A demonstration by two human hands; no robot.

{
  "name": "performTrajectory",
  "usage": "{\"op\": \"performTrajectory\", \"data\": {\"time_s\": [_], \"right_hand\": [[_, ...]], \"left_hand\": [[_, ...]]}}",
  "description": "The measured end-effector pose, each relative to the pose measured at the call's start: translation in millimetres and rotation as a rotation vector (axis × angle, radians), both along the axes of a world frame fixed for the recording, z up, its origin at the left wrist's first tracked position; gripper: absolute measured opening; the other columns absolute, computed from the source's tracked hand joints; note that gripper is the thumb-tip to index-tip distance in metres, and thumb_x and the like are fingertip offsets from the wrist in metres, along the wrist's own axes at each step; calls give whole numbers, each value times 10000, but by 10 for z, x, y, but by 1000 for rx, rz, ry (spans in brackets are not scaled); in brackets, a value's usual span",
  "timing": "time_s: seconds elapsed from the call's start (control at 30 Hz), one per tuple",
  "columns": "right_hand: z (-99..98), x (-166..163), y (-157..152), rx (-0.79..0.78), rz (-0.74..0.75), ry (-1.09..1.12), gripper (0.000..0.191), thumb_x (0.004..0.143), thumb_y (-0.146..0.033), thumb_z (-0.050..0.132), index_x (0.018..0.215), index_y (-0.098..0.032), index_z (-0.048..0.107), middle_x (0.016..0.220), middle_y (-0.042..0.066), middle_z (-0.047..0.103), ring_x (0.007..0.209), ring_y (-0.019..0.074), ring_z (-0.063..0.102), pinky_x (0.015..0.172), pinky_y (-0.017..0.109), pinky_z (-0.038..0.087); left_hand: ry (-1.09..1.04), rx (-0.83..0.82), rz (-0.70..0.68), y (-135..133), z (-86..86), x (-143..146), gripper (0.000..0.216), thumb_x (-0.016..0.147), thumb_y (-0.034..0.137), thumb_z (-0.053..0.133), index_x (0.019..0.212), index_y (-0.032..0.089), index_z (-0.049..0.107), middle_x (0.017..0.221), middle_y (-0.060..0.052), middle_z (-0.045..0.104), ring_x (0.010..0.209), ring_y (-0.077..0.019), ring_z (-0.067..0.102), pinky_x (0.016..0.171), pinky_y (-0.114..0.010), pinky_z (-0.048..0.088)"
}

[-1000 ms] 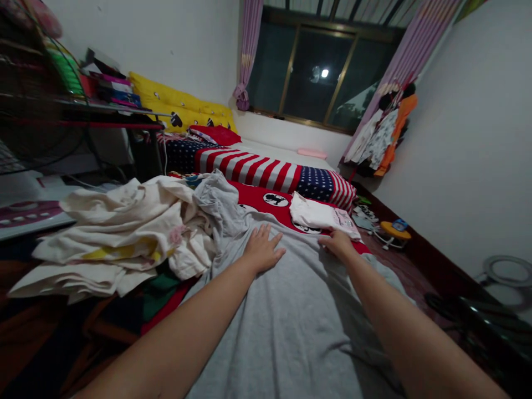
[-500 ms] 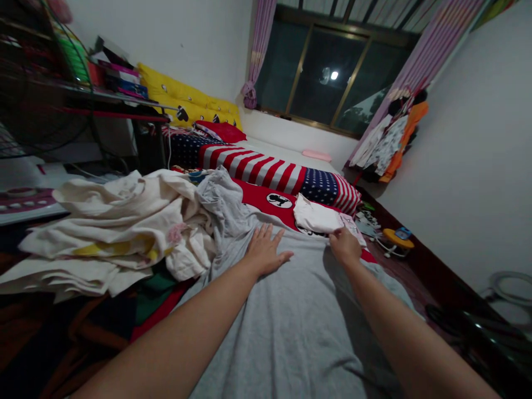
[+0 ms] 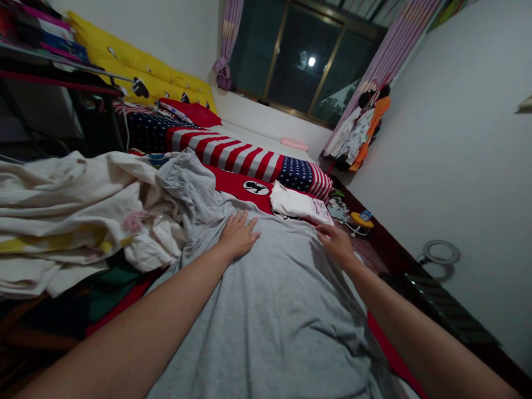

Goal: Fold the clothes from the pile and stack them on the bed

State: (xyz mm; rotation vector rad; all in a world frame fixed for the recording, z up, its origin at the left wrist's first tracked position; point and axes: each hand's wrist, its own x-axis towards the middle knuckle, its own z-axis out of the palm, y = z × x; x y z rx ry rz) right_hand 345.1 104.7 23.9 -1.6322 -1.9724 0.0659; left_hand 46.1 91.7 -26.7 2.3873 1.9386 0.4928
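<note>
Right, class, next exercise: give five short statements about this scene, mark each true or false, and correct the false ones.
1. The left hand rests on the grey cloth. True.
2. The left hand is clenched in a fist. False: it is open, palm down.
3. The right hand is at the grey cloth's edge. True.
4. A folded white garment lies beyond the grey cloth. True.
5. The grey cloth is folded into a small square. False: it is spread out.

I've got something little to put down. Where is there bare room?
Red cloth shows bare between the gray garment, the folded white cloth and the striped bed cover. Beyond, pale bed surface lies bare between a red bundle and a pink pad. It's crowded left of the left hand: heaped cream cloth.
</note>
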Motion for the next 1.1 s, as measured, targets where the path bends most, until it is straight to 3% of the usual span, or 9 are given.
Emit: {"op": "performTrajectory", "data": {"time_s": [0.13, 0.23, 0.37, 0.63, 0.7, 0.77, 0.87, 0.97, 1.1], "right_hand": [[-5, 763, -169, -3, -398, -214, 337, 769, -278, 557, 1056, -158, 687, 1121, 129, 666, 1018, 261, 619, 853, 351, 467], [-121, 971, -287, -81, -353, -311, 441, 740, -365, 620, 1136, -172, 649, 1163, 121, 650, 1041, 259, 615, 840, 338, 471], [-198, 925, -389, -123, -297, -439, 278, 799, -364, 564, 992, -214, 695, 1054, 81, 697, 982, 251, 643, 772, 312, 468], [-147, 1098, -478, -165, -582, -562, 310, 818, -338, 518, 1008, -167, 694, 1052, 163, 680, 953, 330, 640, 700, 390, 477], [-137, 988, -530, 2, -528, -539, 360, 842, -323, 484, 1113, -150, 647, 1151, 169, 643, 1044, 327, 605, 802, 423, 481], [-165, 801, -619, 140, -312, -462, 428, 884, -353, 436, 1239, -151, 564, 1284, 147, 577, 1166, 279, 546, 948, 410, 441], [-314, 518, -788, -6, 65, -416, 526, 921, -437, 377, 1385, -195, 430, 1449, 100, 441, 1324, 228, 414, 1076, 407, 347], [-494, 355, -904, -205, 79, -468, 542, 947, -451, 289, 1450, -254, 341, 1541, 62, 281, 1412, 259, 258, 1095, 533, 278], [-543, 301, -930, -265, 8, -509, 550, 960, -438, 244, 1474, -250, 294, 1564, 51, 199, 1435, 262, 179, 1096, 577, 240]], "left_hand": [[4, 17, 15, 13, -18, 14, 560, 928, 469, 372, 1420, 206, 414, 1527, -130, 296, 1414, -309, 229, 1138, -443, 152], [2, 20, 14, 25, -33, 18, 559, 927, 474, 371, 1419, 213, 418, 1528, -125, 295, 1415, -313, 225, 1136, -450, 151], [-1, 9, 9, 9, -17, 15, 557, 933, 465, 358, 1419, 200, 420, 1530, -139, 283, 1416, -320, 219, 1134, -451, 155], [1, -24, 6, -14, 23, 12, 563, 939, 468, 348, 1431, 201, 400, 1535, -136, 270, 1422, -315, 204, 1139, -450, 147], [-4, -20, 3, -11, 20, 8, 562, 937, 470, 350, 1429, 204, 404, 1535, -132, 273, 1420, -316, 207, 1138, -451, 147], [0, -17, 1, -9, 13, 4, 562, 937, 474, 344, 1428, 207, 403, 1535, -131, 275, 1419, -317, 210, 1137, -452, 148], [19, -11, 3, -7, 3, 3, 564, 942, 478, 328, 1432, 207, 395, 1535, -124, 279, 1418, -314, 212, 1137, -449, 147], [51, -14, 4, -8, 10, 15, 572, 948, 481, 301, 1441, 202, 377, 1539, -128, 267, 1421, -322, 200, 1133, -457, 144], [125, -92, -26, -54, 86, 22, 608, 961, 493, 240, 1477, 175, 294, 1558, -157, 189, 1429, -353, 134, 1128, -484, 125]]}}
